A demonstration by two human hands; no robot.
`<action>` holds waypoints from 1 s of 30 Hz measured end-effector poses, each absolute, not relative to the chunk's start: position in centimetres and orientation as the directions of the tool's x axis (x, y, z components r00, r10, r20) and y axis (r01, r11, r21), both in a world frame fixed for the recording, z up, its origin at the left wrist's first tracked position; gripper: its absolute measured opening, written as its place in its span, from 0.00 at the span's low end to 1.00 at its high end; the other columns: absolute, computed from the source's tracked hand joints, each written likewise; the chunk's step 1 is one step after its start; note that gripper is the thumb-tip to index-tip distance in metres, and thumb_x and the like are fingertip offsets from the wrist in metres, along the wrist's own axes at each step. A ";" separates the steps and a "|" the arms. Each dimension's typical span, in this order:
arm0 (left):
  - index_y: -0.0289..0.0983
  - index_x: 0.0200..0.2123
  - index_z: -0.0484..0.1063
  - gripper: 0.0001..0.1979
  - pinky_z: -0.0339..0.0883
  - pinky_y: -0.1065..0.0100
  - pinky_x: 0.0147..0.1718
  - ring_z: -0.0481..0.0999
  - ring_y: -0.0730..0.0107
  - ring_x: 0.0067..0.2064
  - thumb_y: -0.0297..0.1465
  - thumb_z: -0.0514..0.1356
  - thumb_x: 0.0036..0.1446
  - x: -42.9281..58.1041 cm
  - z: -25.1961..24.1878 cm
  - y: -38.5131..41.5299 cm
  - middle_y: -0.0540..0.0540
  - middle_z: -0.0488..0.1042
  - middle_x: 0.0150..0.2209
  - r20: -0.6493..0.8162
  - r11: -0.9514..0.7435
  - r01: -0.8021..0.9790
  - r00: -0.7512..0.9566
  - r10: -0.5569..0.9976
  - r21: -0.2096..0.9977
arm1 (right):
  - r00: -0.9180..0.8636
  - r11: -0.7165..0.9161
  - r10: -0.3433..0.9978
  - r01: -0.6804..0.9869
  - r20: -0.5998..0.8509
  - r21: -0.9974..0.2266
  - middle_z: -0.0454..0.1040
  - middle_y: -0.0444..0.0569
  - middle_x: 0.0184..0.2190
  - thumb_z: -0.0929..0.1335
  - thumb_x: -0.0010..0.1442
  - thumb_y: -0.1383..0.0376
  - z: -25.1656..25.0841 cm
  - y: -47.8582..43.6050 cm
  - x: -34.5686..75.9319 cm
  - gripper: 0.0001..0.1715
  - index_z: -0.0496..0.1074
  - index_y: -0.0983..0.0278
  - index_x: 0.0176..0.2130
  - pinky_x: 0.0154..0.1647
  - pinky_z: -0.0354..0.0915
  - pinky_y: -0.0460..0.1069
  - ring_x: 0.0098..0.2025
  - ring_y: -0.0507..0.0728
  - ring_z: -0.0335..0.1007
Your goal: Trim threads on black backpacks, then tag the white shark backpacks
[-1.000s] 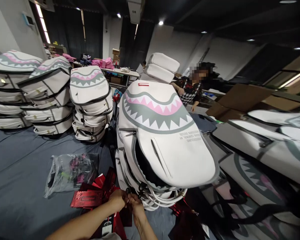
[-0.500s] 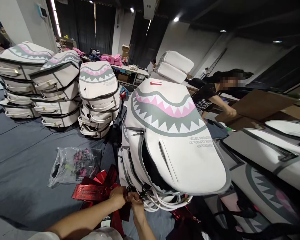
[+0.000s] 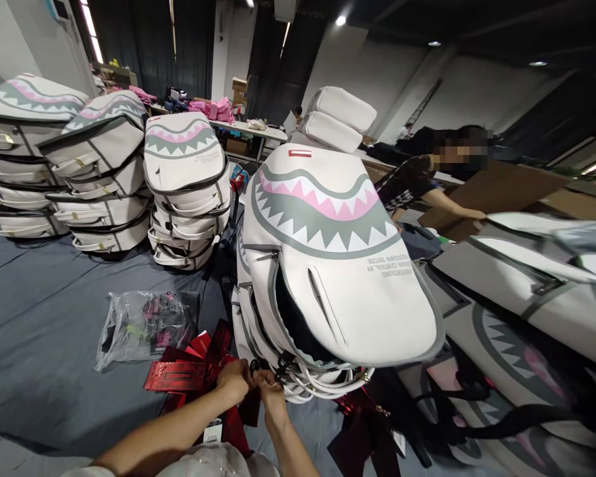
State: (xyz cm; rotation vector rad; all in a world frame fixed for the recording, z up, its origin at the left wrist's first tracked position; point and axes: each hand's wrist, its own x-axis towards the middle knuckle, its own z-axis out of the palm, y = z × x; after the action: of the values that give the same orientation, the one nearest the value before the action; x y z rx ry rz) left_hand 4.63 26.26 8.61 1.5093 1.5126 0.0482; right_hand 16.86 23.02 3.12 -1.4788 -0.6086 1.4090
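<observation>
My left hand point(image 3: 235, 381) and my right hand point(image 3: 269, 389) meet at the lower left of the nearest backpack stack, fingers closed in a pinch. A small black loop or cord point(image 3: 255, 366) shows at the fingertips; its exact kind is hard to make out. Shiny red tags point(image 3: 175, 376) hang and lie in a bunch around my left hand. Just above and right of my hands are the white carry handles point(image 3: 322, 384) of the stacked bags. The top white backpack point(image 3: 338, 285) bears a grey and pink shark-teeth print, and its side zip gapes.
Further white backpack stacks point(image 3: 186, 185) stand along the left. A clear plastic bag point(image 3: 149, 328) of dark and pink items lies on the grey cloth point(image 3: 44, 344). More backpacks point(image 3: 516, 331) are piled at right, where a co-worker point(image 3: 427, 175) leans over cardboard point(image 3: 506, 199).
The view has shifted slightly, so the stacks sit a little further left and higher. My hands keep pinching at the same spot. The co-worker's arm has reached further right.
</observation>
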 end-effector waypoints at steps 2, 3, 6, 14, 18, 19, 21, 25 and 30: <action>0.35 0.40 0.74 0.08 0.65 0.70 0.35 0.77 0.69 0.38 0.33 0.58 0.62 4.2 8.9 26.0 0.46 0.79 0.37 -0.536 0.204 0.742 0.238 0.810 0.638 | 0.244 -0.389 0.857 -0.271 -0.454 -0.881 0.72 0.45 0.20 0.78 0.37 0.51 3.4 22.8 16.6 0.19 0.73 0.60 0.22 0.31 0.62 0.52 0.25 0.56 0.64; 0.36 0.40 0.74 0.08 0.63 0.71 0.34 0.77 0.70 0.38 0.31 0.57 0.62 4.0 9.1 25.9 0.46 0.79 0.37 -0.527 0.190 0.738 0.254 0.811 0.648 | 0.259 -0.379 0.855 -0.279 -0.449 -0.882 0.71 0.45 0.19 0.78 0.37 0.51 3.6 22.7 16.4 0.18 0.73 0.60 0.21 0.31 0.62 0.52 0.24 0.56 0.64; 0.36 0.36 0.76 0.11 0.60 0.71 0.30 0.78 0.69 0.35 0.29 0.52 0.62 3.8 9.7 25.8 0.45 0.80 0.33 -0.530 0.154 0.747 0.294 0.795 0.647 | 0.288 -0.353 0.853 -0.297 -0.435 -0.888 0.70 0.44 0.18 0.77 0.39 0.52 4.0 22.5 16.0 0.18 0.72 0.60 0.20 0.31 0.61 0.51 0.24 0.55 0.62; 0.37 0.40 0.75 0.10 0.62 0.71 0.39 0.79 0.66 0.45 0.26 0.54 0.61 3.9 10.7 26.1 0.44 0.81 0.42 -0.487 0.007 0.821 0.331 0.808 0.570 | 0.339 -0.296 0.845 -0.347 -0.414 -0.890 0.69 0.44 0.18 0.77 0.36 0.50 4.3 22.7 15.3 0.21 0.70 0.61 0.18 0.31 0.58 0.50 0.24 0.54 0.60; 0.36 0.44 0.74 0.11 0.62 0.70 0.41 0.78 0.63 0.48 0.29 0.52 0.64 3.8 10.3 26.2 0.41 0.80 0.44 -0.462 -0.031 0.847 0.319 0.828 0.530 | 0.376 -0.271 0.832 -0.368 -0.408 -0.890 0.69 0.44 0.19 0.77 0.35 0.53 4.6 22.8 15.0 0.18 0.72 0.62 0.19 0.31 0.59 0.50 0.24 0.53 0.60; 0.37 0.44 0.74 0.11 0.62 0.71 0.40 0.78 0.64 0.48 0.29 0.53 0.64 3.8 10.3 26.2 0.42 0.80 0.44 -0.459 -0.043 0.843 0.335 0.823 0.537 | 0.386 -0.266 0.826 -0.374 -0.410 -0.888 0.69 0.44 0.19 0.76 0.35 0.53 4.6 22.8 14.9 0.18 0.72 0.62 0.19 0.31 0.58 0.50 0.24 0.53 0.60; 0.38 0.41 0.75 0.10 0.62 0.72 0.38 0.79 0.67 0.45 0.28 0.53 0.63 3.8 10.2 26.3 0.45 0.81 0.41 -0.468 -0.062 0.836 0.365 0.805 0.545 | 0.398 -0.263 0.815 -0.392 -0.420 -0.882 0.69 0.44 0.18 0.76 0.35 0.53 4.8 22.9 14.7 0.17 0.71 0.61 0.18 0.29 0.58 0.49 0.23 0.53 0.60; 0.37 0.42 0.73 0.12 0.61 0.70 0.37 0.79 0.64 0.46 0.29 0.50 0.65 3.7 10.4 26.3 0.41 0.80 0.43 -0.460 -0.054 0.858 0.326 0.826 0.511 | 0.402 -0.254 0.810 -0.417 -0.427 -0.873 0.69 0.44 0.17 0.75 0.36 0.55 5.3 22.9 14.3 0.16 0.70 0.62 0.17 0.29 0.59 0.49 0.22 0.52 0.60; 0.39 0.37 0.73 0.09 0.61 0.72 0.36 0.79 0.69 0.42 0.27 0.52 0.63 3.5 10.5 26.6 0.45 0.81 0.38 -0.470 -0.086 0.841 0.381 0.796 0.535 | 0.404 -0.268 0.803 -0.413 -0.439 -0.870 0.70 0.44 0.17 0.74 0.38 0.56 5.9 22.8 14.2 0.13 0.72 0.62 0.19 0.26 0.58 0.49 0.21 0.52 0.60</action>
State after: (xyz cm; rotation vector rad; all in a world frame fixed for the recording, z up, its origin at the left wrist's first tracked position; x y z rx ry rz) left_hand 3.53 26.58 10.53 1.8763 1.4157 -0.0738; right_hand 14.16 22.79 5.90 -1.4047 -0.3778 1.2171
